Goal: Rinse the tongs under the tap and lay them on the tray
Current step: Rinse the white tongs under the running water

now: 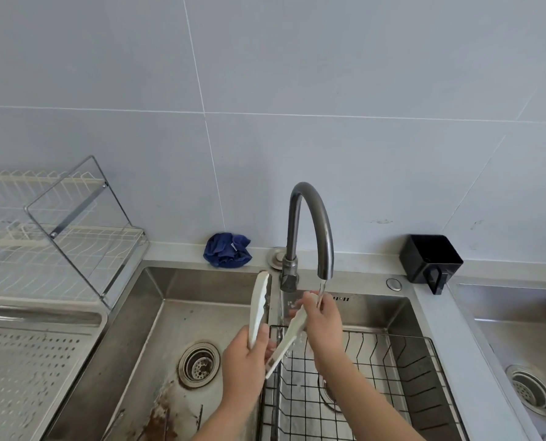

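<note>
1. The tongs [258, 308], white and spread in a V, are held over the sink [157, 291], with the joined end low and the two tips raised toward the tap [310, 214].
2. The joined end is held by the left hand [243, 367]; its grip is curled round the left arm of the tongs.
3. The tip of the right arm of the tongs is pinched in the grip of the right hand [324, 326] and is held in the thin stream of water [321, 289] running from the spout.
4. A wire basket [402, 370] is set in the right basin, below the right hand and forearm.
5. The perforated metal tray [27, 361] is seen on the desk left of the sink, well apart from the tongs, with a white wire dish rack [42, 243] behind it.
6. A crumpled blue cloth [227, 254] is seen on the desk ledge just left of the tap's base, and a black box [430, 259] on the ledge to the right.
</note>
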